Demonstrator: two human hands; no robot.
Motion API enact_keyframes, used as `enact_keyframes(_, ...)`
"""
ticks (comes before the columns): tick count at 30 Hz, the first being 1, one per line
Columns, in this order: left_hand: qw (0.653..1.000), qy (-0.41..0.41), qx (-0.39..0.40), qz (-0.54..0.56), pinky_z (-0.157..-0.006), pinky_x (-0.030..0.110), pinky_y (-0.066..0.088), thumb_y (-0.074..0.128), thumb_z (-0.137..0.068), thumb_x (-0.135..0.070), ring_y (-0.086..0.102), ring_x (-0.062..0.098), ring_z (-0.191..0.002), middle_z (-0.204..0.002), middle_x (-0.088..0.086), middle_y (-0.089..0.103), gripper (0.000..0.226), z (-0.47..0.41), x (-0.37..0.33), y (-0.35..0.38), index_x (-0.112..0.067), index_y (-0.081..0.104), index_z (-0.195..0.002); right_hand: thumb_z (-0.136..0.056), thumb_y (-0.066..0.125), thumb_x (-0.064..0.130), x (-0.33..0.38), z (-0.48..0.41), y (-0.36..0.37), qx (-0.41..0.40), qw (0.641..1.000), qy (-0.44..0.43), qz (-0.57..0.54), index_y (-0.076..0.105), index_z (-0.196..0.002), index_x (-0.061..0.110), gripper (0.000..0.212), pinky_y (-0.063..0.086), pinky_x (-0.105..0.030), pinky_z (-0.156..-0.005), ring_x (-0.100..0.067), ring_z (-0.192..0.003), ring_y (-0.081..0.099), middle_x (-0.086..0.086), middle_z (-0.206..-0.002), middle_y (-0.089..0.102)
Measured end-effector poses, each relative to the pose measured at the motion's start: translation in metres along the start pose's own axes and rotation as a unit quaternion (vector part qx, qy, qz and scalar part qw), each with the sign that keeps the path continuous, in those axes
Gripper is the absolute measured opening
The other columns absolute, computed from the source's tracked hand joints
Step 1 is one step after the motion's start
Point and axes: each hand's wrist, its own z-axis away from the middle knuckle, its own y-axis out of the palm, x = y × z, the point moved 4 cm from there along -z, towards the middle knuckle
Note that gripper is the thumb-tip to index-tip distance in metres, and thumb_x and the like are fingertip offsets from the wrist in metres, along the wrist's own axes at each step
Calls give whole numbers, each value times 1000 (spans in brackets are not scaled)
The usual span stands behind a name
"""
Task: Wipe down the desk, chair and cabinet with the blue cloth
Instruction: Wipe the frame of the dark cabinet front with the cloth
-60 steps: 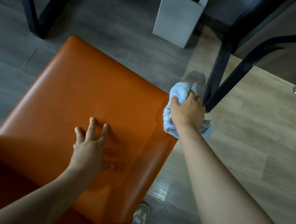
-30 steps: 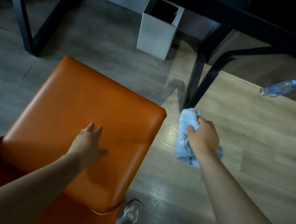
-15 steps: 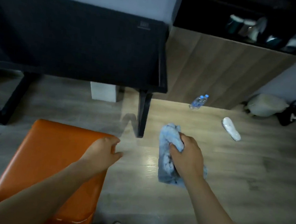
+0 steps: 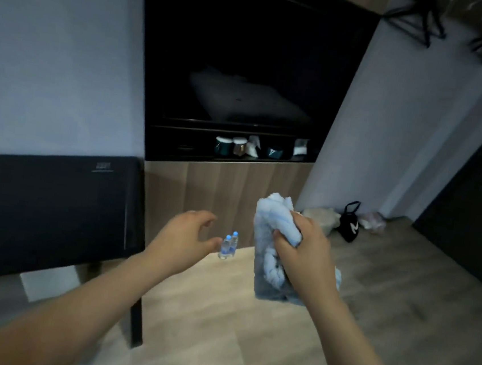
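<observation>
— Straight ahead at twelve o'clock in the head view stands the cabinet, with a wood front below and a dark shelf above. Where is the cloth?

— Just right of centre. The right hand has its fingers curled tight round the blue cloth, which is bunched into a wad with part hanging under the fist. The left hand, at nine o'clock from it, hangs in the air with fingers loosely curved, holding nothing.

— What could go wrong?

— Cups crowd the shelf at twelve o'clock, so a wide sweep with that bulky wad could knock one over. Two water bottles stand on the floor at the cabinet's foot, and a careless step might kick them. Dark marks show on the cloth's lower folds, and wiping with that side would likely smear.

— And the desk?

— It's at nine o'clock, well apart from the cloth. The chair is out of view.
</observation>
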Motion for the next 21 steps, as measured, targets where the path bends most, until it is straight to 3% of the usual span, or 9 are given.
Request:
enact_keyframes(5, 999, 13, -41, 16, -94, 29, 46, 70, -83, -35, 59, 15, -107, -121, 0, 62, 50, -76, -59, 15, -17, 58, -127, -85, 51, 25, -34, -77, -43, -22, 999, -33, -17, 61, -91, 26, 12, 38, -26, -69, -11, -84, 54, 8, -89, 62)
enact_keyframes(10, 998, 25, -56, 21, -96, 30, 47, 70, -82, -37, 59, 13, -108, -122, -3, 62, 53, -139, -81, 22, -20, 54, -131, -83, 57, 17, -54, -140, -50, -32, 998, -42, -41, 63, -105, 27, 25, 47, -31, -76, -11, -91, 56, 10, -95, 62)
enact_keyframes(19, 995, 35, -92, 27, -94, 20, 42, 69, -84, -37, 56, 9, -113, -126, -5, 58, 50, -275, -18, -11, -21, 56, -130, -81, 58, 19, -54, -277, 44, -15, 995, -90, -41, 61, -104, 29, 25, 38, -22, -70, -5, -90, 51, 15, -95, 59)
enact_keyframes(21, 993, 26, -106, 33, -93, 17, 39, 68, -85, -37, 55, 8, -115, -128, -6, 57, 51, -308, 12, -29, -21, 54, -132, -80, 55, 21, -45, -311, 79, 2, 994, -98, -43, 57, -94, 32, 19, 37, -22, -69, -5, -87, 51, 14, -93, 58)
